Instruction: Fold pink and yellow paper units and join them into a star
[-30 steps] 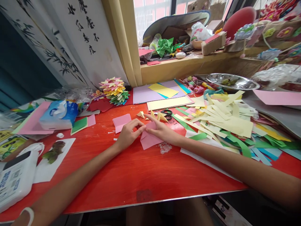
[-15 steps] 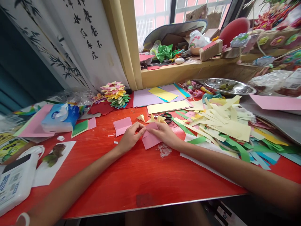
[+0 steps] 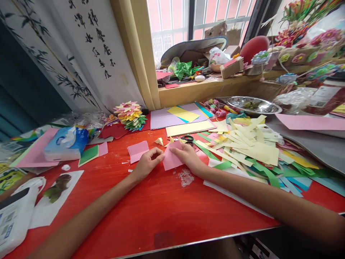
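A small piece of pink paper [image 3: 171, 160] is held up just above the red table. My right hand [image 3: 189, 157] grips it by the right side, thumb on the near face. On the other side, my left hand [image 3: 148, 162] has thumb and index finger pinched at the paper's left edge. Left of it lies a creased pink paper square [image 3: 138, 151]. Behind the held paper are small folded yellow paper pieces [image 3: 159, 141] and black-handled scissors [image 3: 188, 138]. Clear plastic scraps [image 3: 185, 177] lie under my right hand.
Yellow, green and blue paper strips [image 3: 250, 147] pile up at the right. A metal dish [image 3: 269, 106] and coloured sheets [image 3: 159, 118] are at the back. Folded-paper stack [image 3: 130, 115], tissue pack [image 3: 66, 145] and a white box [image 3: 16, 219] stand left.
The pink paper has been turned more upright and shows more of its face; my left fingers have slid from its top to its left edge. The camera view has shifted slightly.
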A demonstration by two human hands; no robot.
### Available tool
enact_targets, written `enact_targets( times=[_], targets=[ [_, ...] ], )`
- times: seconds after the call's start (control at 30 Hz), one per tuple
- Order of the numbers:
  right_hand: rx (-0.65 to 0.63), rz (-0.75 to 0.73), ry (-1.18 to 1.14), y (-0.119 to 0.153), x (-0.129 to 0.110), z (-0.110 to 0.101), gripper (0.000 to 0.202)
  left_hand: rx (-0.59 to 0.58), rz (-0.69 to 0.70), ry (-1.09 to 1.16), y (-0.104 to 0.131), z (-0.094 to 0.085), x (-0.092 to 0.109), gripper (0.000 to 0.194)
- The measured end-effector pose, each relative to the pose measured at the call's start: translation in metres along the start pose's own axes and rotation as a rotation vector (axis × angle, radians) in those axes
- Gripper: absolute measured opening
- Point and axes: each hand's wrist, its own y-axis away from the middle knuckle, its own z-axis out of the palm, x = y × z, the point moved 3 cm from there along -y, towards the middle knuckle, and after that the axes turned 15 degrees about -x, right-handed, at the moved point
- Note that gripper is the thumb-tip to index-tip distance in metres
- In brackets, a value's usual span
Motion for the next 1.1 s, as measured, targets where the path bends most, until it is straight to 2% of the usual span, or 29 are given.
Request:
enact_targets(
  times=[0.2, 0.27, 0.37, 0.43, 0.53, 0.7, 0.93, 1.1],
  targets=[
    [-0.053, -0.002, 0.082, -0.002, 0.001, 0.004, 0.031, 0.077, -0.023, -0.042, 0.002, 0.000, 0.002, 0.023],
    [-0.082, -0.028, 0.135, -0.002, 0.000, 0.007, 0.029, 0.064, -0.030, -0.030, 0.001, 0.002, 0.001, 0.020],
    [-0.108, -0.062, 0.214, 0.000, -0.002, 0.009, 0.027, 0.048, -0.051, 0.044, -0.001, 0.003, -0.004, 0.020],
    [-0.091, -0.077, 0.245, 0.001, -0.002, 0.009, 0.028, 0.089, -0.075, 0.121, -0.002, 0.001, -0.008, 0.021],
    [-0.075, -0.124, 0.220, 0.002, -0.003, 0.008, 0.033, 0.136, -0.094, 0.202, -0.003, -0.001, -0.012, 0.021],
    [-0.140, -0.187, 0.151, 0.003, -0.005, 0.009, 0.038, 0.125, -0.077, 0.262, -0.004, -0.001, -0.011, 0.020],
    [-0.238, -0.248, 0.265, 0.006, -0.019, 0.015, 0.042, 0.119, -0.076, 0.303, -0.004, -0.002, -0.011, 0.021],
    [-0.210, -0.207, 0.193, 0.006, -0.019, 0.013, 0.041, 0.106, -0.078, 0.304, -0.004, -0.002, -0.013, 0.021]
  ],
)
